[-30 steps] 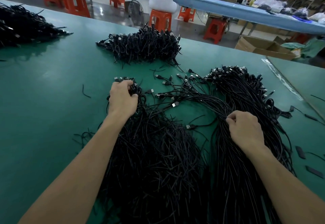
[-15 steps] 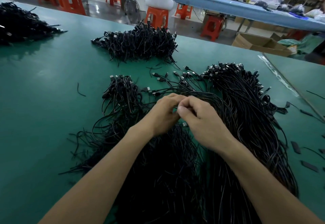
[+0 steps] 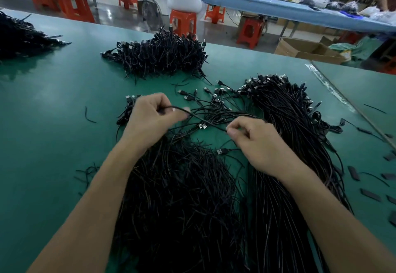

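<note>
Pinching one cable between curled fingers of left hand and right hand, I judge sorting midway: bundle gathered below them, pile rightward to go.

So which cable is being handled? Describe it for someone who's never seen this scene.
On the green table, look above the near heap of black cables, left of the long bundle. The cable is the single strand stretched between the left hand and the right hand; its neighbours all lie loose.
</note>
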The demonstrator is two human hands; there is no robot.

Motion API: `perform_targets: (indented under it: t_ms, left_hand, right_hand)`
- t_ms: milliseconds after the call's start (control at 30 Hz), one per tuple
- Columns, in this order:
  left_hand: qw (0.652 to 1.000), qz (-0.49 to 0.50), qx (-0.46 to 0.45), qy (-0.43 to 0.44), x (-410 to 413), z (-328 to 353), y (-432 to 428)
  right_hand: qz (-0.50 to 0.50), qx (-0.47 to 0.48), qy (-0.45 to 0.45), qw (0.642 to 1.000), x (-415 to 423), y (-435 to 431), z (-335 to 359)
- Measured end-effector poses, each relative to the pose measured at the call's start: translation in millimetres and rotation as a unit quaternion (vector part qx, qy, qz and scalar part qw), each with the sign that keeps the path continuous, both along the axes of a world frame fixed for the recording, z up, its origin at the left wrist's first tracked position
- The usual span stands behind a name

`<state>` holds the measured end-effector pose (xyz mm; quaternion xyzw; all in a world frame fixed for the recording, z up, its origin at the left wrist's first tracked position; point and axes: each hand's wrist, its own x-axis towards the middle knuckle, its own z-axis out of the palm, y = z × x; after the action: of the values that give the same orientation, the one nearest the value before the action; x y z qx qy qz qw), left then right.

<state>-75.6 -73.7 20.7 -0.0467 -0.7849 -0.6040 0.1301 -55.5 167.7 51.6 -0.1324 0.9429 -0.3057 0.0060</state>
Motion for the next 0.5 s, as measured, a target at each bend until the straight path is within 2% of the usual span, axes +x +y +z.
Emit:
perform_targets:
  t_ms: [33,100,233,333,400,500]
  left_hand:
    - [0.996,-0.069,-0.020,-0.044,7.4,1.1,-3.8]
    - [0.980,-0.163,-0.044,-0.107,19.3,0.5,-6.9]
    - [0.962,-0.210,0.036,-0.170,30.4,0.0,-7.5]
    - [0.936,-0.288,0.061,-0.195,36.1,-0.2,-10.0]
    - [0.902,-0.369,0.123,-0.186,41.5,0.2,-8.9]
    - [0.836,-0.457,0.257,-0.164,48.3,4.2,1.8]
  right_hand:
    - [-0.002,0.021,-0.017,1.000,0.9,-0.3,-4.5]
    - [0.022,0.001,-0.025,0.999,6.1,-4.3,-9.5]
    - [0.089,-0.138,0.007,0.986,18.1,-15.4,-9.3]
    - [0.053,-0.249,0.035,0.966,18.9,-18.3,-3.4]
    - [0.013,-0.275,0.043,0.960,16.7,-18.7,0.5]
    - [-0.007,-0.208,0.035,0.978,14.0,-20.4,-1.3]
